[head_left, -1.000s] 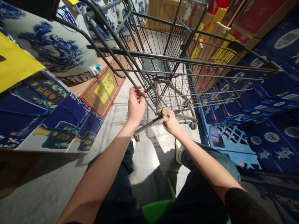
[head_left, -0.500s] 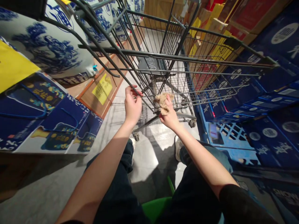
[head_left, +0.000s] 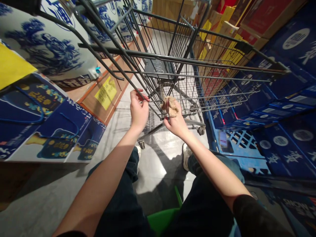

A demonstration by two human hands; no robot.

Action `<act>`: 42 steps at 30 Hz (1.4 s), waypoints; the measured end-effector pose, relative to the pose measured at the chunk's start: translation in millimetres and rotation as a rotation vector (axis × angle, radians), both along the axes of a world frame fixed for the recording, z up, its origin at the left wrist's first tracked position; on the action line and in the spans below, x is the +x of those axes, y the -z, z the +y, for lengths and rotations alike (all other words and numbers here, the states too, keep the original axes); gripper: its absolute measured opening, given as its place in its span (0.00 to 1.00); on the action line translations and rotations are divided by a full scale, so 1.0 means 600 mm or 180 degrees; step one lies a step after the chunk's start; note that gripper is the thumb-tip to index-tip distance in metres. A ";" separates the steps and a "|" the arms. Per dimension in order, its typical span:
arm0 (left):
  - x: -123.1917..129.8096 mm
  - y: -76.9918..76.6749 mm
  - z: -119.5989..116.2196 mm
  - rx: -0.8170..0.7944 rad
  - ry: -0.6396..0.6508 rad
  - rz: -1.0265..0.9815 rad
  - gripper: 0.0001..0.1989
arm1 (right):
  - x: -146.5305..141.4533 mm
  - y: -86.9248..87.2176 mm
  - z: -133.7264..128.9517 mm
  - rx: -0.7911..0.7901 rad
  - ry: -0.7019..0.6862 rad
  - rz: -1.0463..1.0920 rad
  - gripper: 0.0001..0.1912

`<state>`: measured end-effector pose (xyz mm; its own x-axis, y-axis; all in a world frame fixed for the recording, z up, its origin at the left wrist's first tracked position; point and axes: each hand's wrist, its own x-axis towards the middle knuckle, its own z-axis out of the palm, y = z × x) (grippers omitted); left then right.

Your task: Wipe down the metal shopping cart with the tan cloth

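A dark metal shopping cart (head_left: 187, 61) stands in front of me, its wire basket facing my hands. My left hand (head_left: 139, 110) is closed with curled fingers on a thin wire at the cart's near left side. A crumpled beige cloth (head_left: 171, 106) is gripped in my right hand (head_left: 177, 124), pressed to the wires at the basket's lower near corner. Part of the cloth is hidden by the fingers. Below the basket show the cart's wheels (head_left: 201, 130).
Large blue-and-white porcelain jars (head_left: 49, 49) line a wooden ledge on the left, above blue gift bags (head_left: 56, 131). Stacked blue boxes (head_left: 291, 141) and a blue plastic pallet (head_left: 247, 144) border the right. A green seat (head_left: 164, 220) is beneath me.
My right hand has turned slightly and shifted a little left with the cloth along the wires. My left hand keeps its place on the cart. The view has shifted slightly.
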<state>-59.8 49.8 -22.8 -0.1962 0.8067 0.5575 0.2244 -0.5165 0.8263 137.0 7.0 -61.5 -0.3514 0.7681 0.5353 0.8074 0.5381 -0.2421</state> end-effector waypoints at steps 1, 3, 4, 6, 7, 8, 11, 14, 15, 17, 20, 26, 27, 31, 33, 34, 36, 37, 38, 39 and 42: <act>-0.001 0.000 0.000 0.0007 0.0008 0.0006 0.16 | 0.002 0.003 0.002 -0.0027 -0.0007 0.0022 0.35; -0.005 0.001 0.001 0.0033 0.0034 0.0024 0.16 | 0.014 0.020 0.003 -0.0135 0.0016 0.0077 0.33; -0.006 0.002 0.002 0.0050 0.0044 0.0035 0.16 | 0.023 0.033 0.003 -0.0197 0.0043 0.0097 0.33; -0.008 0.003 0.004 0.0077 0.0052 0.0055 0.15 | 0.039 0.055 -0.001 -0.0303 0.0107 0.0121 0.33; -0.007 0.004 0.005 0.0081 0.0054 0.0056 0.15 | 0.045 0.063 -0.002 -0.0337 0.0130 0.0132 0.33; -0.007 0.004 0.005 0.0080 0.0057 0.0046 0.16 | 0.048 0.066 -0.003 -0.0359 0.0147 0.0153 0.34; -0.002 0.003 0.005 0.0078 0.0076 -0.0025 0.18 | 0.040 0.052 -0.003 -0.0340 0.0198 0.0317 0.34; 0.000 0.002 0.003 0.0091 0.0062 -0.0085 0.19 | 0.015 0.022 0.001 -0.0244 0.0133 0.0546 0.34; 0.000 0.001 0.003 0.0086 0.0057 -0.0085 0.19 | 0.007 0.015 0.003 -0.0242 0.0090 0.0630 0.35; -0.003 0.001 0.003 0.0060 0.0069 -0.0056 0.18 | -0.001 0.008 0.008 -0.0321 0.0040 0.0815 0.35; -0.007 0.002 0.003 0.0019 0.0090 -0.0026 0.16 | 0.004 0.018 0.013 -0.0598 0.0147 0.1144 0.33; -0.004 0.000 0.004 0.0025 0.0017 -0.0024 0.15 | 0.019 0.006 0.016 -0.1093 0.0425 0.1989 0.28; -0.003 -0.001 0.003 0.0032 0.0000 -0.0031 0.15 | 0.016 -0.003 0.016 -0.1092 0.0371 0.2115 0.27; -0.001 -0.002 0.002 0.0037 -0.0080 0.0007 0.16 | -0.004 -0.025 0.015 -0.0985 0.0116 0.2481 0.27; -0.002 -0.003 0.001 0.0030 -0.0097 0.0044 0.16 | -0.011 -0.020 0.017 -0.0918 0.0139 0.2567 0.26; -0.002 -0.003 0.001 0.0022 -0.0094 0.0046 0.17 | -0.012 -0.016 0.018 -0.0886 0.0174 0.2596 0.25; -0.003 -0.004 0.001 -0.0008 -0.0074 0.0024 0.18 | -0.010 -0.010 0.021 -0.0867 0.0228 0.2670 0.24; -0.003 -0.004 0.001 -0.0026 -0.0064 0.0011 0.18 | -0.008 -0.011 0.022 -0.0882 0.0227 0.2706 0.23; -0.003 -0.004 0.001 -0.0038 -0.0059 0.0002 0.18 | -0.006 -0.014 0.023 -0.0903 0.0199 0.2730 0.22; -0.003 -0.004 0.001 -0.0041 -0.0060 -0.0002 0.18 | -0.005 -0.020 0.024 -0.0929 0.0149 0.2742 0.20; -0.004 0.000 0.005 -0.0038 -0.0049 -0.0003 0.17 | -0.005 -0.037 0.025 -0.1038 -0.0017 0.2799 0.16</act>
